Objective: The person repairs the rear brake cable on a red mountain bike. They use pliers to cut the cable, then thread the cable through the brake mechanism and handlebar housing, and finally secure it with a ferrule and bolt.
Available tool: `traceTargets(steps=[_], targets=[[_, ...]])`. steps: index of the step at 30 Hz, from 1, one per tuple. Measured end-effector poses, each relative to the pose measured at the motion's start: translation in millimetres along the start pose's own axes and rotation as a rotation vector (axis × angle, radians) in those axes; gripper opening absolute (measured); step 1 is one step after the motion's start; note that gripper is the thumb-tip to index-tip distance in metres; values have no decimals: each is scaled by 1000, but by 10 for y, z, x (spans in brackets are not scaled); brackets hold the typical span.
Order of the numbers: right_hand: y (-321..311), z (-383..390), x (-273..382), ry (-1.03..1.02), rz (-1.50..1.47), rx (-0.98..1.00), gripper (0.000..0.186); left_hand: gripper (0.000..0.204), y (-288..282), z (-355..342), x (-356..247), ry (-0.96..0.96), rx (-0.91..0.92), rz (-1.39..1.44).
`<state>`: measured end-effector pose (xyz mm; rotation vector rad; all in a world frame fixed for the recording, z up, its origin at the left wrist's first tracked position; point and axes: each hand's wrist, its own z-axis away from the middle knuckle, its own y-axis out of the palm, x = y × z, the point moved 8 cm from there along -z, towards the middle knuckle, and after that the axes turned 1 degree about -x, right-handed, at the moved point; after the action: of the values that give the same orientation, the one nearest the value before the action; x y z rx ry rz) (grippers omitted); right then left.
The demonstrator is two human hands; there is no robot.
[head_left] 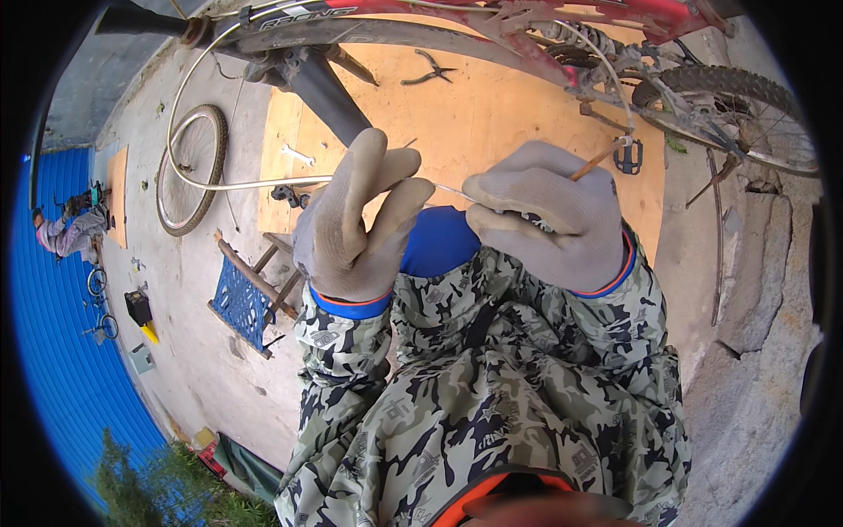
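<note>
Both of my hands wear grey work gloves and are raised in front of my lap, below a red bicycle frame [413,10]. My left hand [351,224] pinches the end of a whitish cable housing [255,184], which loops up toward the bike's front. A thin inner cable [451,189] spans the short gap between my hands. My right hand [549,215] is closed on that cable with its fingertips. A slim orange-brown rod [594,162] sticks up by the right hand; whether it is gripped is unclear. Another whitish cable housing [608,66] hangs near the pedal [628,156].
Pliers [428,68] and a wrench [298,155] lie on the wooden board [492,79]. Leftward are a detached wheel [219,158] and a stool with a blue woven seat [239,294]. The rear wheel [738,83] is at right. Another person [70,233] is far left.
</note>
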<state>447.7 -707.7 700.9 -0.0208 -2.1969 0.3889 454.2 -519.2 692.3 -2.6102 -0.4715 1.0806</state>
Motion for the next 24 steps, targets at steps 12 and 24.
traceTargets(steps=[12, 24], targets=[[133, 3, -69, -39, -10, -9, 21, 38, 213, -107, -135, 57, 105, -201], [-273, 9, -2, 201, -3, -226, 20, 39, -340, -59, -267, 333, -33, -481]])
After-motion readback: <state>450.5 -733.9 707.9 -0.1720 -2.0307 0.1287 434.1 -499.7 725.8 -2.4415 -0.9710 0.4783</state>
